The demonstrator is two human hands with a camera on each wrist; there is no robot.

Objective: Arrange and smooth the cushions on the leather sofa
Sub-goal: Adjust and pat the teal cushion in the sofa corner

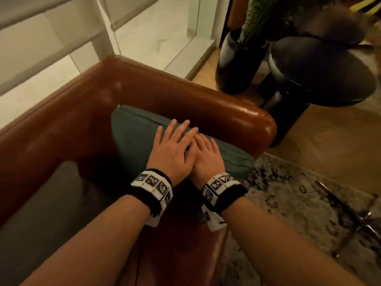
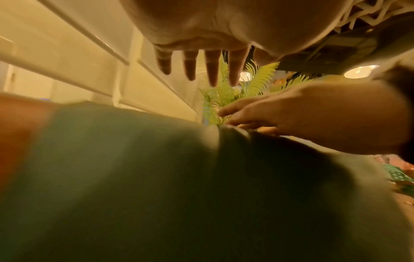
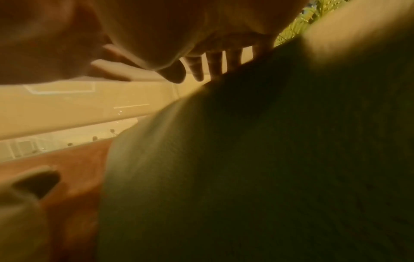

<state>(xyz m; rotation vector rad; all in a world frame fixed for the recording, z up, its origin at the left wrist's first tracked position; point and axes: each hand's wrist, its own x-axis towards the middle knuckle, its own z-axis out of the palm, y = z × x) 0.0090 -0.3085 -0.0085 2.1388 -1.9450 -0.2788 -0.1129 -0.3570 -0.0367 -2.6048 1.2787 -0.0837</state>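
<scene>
Pale blinds (image 1: 41, 48) and a wooden floor (image 1: 329, 141) frame the corner, where a patterned rug (image 1: 299, 213) is spread beside a brown leather sofa (image 1: 72, 124). A grey seat cushion (image 1: 45, 203) is seen at the lower left of the sofa. A dark green cushion (image 1: 132, 137) is propped in the corner against the armrest (image 1: 237, 112). A tall black vase (image 1: 237, 65) with a fern (image 2: 257, 79) and a round dark side table (image 1: 321, 75) are placed just beyond the armrest. The left hand (image 1: 173, 149) is laid flat with straight, spread fingers on the green cushion, partly over the right hand (image 1: 207, 155), which is likewise pressed flat against the fabric. Nothing is grasped by either hand.
</scene>
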